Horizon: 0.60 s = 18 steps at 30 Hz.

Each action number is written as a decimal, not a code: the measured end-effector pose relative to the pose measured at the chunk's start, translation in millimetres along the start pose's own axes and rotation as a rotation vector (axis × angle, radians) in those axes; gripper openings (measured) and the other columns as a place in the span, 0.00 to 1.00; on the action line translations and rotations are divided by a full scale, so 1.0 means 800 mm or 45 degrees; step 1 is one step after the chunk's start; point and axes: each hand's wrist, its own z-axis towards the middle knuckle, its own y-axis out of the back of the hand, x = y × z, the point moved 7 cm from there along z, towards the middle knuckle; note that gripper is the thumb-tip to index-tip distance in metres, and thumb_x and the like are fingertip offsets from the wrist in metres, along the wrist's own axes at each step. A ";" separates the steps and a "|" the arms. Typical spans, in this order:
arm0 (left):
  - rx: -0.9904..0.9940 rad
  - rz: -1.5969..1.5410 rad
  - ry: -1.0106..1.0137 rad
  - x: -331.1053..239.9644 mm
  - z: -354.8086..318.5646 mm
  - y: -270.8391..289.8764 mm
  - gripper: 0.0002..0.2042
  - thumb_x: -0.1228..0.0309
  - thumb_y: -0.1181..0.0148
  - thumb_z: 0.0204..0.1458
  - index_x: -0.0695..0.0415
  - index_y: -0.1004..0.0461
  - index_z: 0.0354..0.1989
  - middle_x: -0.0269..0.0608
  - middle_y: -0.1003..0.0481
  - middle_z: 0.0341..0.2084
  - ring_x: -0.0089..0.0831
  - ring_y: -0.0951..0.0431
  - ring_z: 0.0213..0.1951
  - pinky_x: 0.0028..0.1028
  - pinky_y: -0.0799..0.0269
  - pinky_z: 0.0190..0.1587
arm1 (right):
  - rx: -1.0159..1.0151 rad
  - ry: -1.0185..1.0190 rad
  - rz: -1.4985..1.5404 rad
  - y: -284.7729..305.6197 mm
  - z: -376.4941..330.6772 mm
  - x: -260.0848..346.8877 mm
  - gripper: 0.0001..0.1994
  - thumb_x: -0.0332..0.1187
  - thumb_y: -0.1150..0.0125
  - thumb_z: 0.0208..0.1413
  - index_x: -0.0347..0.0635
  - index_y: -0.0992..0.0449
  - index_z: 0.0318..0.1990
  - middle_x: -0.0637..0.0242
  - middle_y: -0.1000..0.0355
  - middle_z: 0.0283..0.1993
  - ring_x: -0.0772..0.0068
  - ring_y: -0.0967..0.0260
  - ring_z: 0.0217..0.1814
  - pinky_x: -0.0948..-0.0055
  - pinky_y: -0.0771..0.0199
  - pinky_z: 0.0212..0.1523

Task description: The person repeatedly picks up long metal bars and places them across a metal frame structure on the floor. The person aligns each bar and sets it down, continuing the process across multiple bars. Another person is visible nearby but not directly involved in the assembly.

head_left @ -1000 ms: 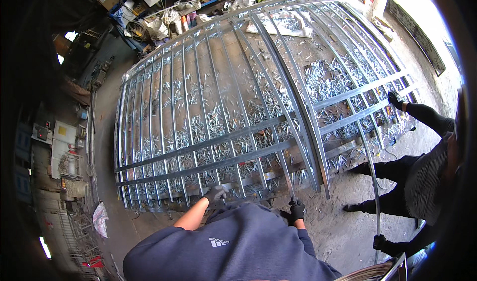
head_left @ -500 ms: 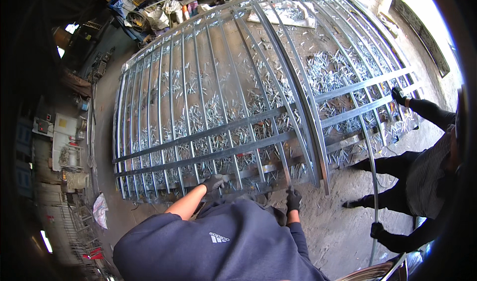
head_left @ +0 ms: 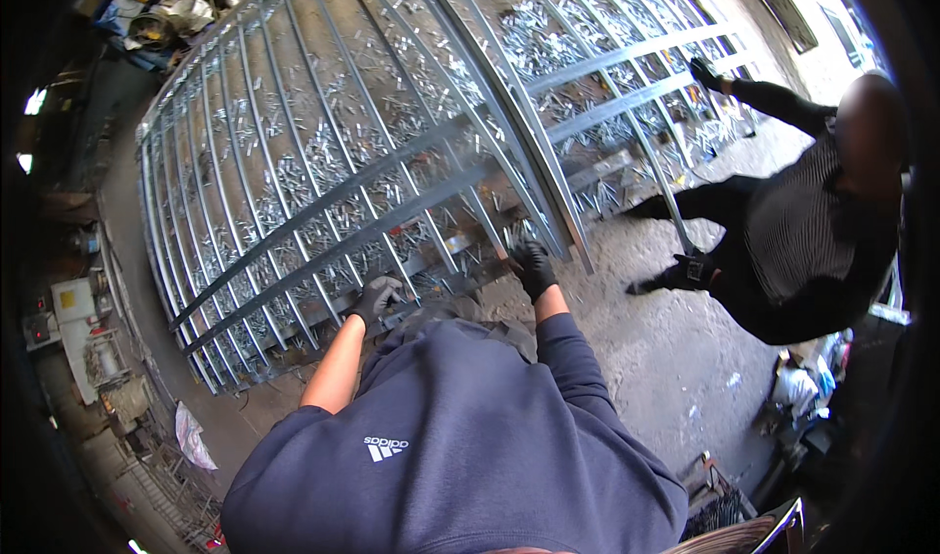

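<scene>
My right hand (head_left: 535, 268), in a black glove, is closed at the near end of a thin metal bar (head_left: 480, 211) of a large slatted frame. My left hand (head_left: 377, 299), in a dark grey glove, has its fingers curled at the table's near edge; whatever they may hold is hidden. Two flat metal crossbars (head_left: 323, 211) run over the long bars. A thicker pair of metal profiles (head_left: 524, 143) lies lengthwise, left of a co-worker. Short metal pieces (head_left: 548, 35) are scattered over the table beneath the bars.
At the right a co-worker (head_left: 793, 211) stands, one gloved hand (head_left: 707, 74) at the crossbar ends, the other (head_left: 695, 268) on a long bar's near end. Bags and bundles (head_left: 186, 10) lie at the far left. Plastic bags (head_left: 803, 387) sit on the floor at right.
My view has shifted, so the frame appears further up and left. My right hand is now higher at its bar end. The co-worker's lower hand has moved up, and that bar's near end has moved too.
</scene>
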 end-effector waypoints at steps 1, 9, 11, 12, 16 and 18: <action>0.004 0.029 -0.037 -0.006 -0.003 -0.007 0.10 0.69 0.51 0.62 0.61 0.25 0.41 0.37 0.24 0.30 0.25 0.23 0.32 0.26 0.27 0.40 | -0.060 0.067 0.344 0.009 -0.017 0.015 0.18 0.49 0.37 0.57 0.47 0.26 0.46 0.65 0.26 0.41 0.67 0.31 0.45 0.62 0.29 0.44; 0.044 0.058 0.117 -0.004 -0.013 -0.052 0.11 0.66 0.50 0.62 0.57 0.23 0.40 0.33 0.25 0.25 0.22 0.25 0.30 0.23 0.29 0.37 | -0.461 0.339 0.600 0.065 -0.009 0.090 0.15 0.49 0.35 0.57 0.55 0.22 0.46 0.69 0.22 0.43 0.69 0.26 0.43 0.73 0.26 0.39; 0.013 -0.047 0.140 0.000 -0.010 -0.056 0.10 0.66 0.49 0.62 0.57 0.24 0.39 0.32 0.25 0.24 0.21 0.25 0.29 0.23 0.29 0.36 | -0.508 0.260 0.435 0.075 -0.005 0.097 0.16 0.50 0.37 0.57 0.51 0.24 0.45 0.66 0.24 0.40 0.70 0.27 0.39 0.74 0.27 0.35; -0.021 -0.046 0.183 0.003 -0.010 -0.056 0.10 0.66 0.49 0.63 0.57 0.24 0.39 0.31 0.25 0.23 0.21 0.26 0.28 0.23 0.29 0.35 | -0.561 0.163 0.335 0.082 -0.009 0.095 0.17 0.50 0.37 0.57 0.47 0.24 0.43 0.66 0.24 0.37 0.71 0.28 0.35 0.75 0.27 0.32; -0.053 -0.062 0.203 0.001 -0.006 -0.073 0.10 0.65 0.49 0.63 0.58 0.24 0.40 0.33 0.25 0.24 0.22 0.25 0.31 0.25 0.29 0.39 | -0.313 0.265 -0.311 0.077 -0.040 0.115 0.13 0.41 0.35 0.57 0.42 0.24 0.41 0.67 0.26 0.30 0.74 0.29 0.25 0.73 0.26 0.27; -0.066 -0.128 0.120 -0.012 -0.006 -0.084 0.10 0.66 0.49 0.62 0.59 0.24 0.41 0.34 0.25 0.25 0.22 0.25 0.31 0.25 0.29 0.40 | -0.330 0.372 -0.519 0.076 -0.056 0.124 0.10 0.36 0.36 0.56 0.40 0.24 0.40 0.67 0.26 0.30 0.74 0.28 0.25 0.73 0.25 0.27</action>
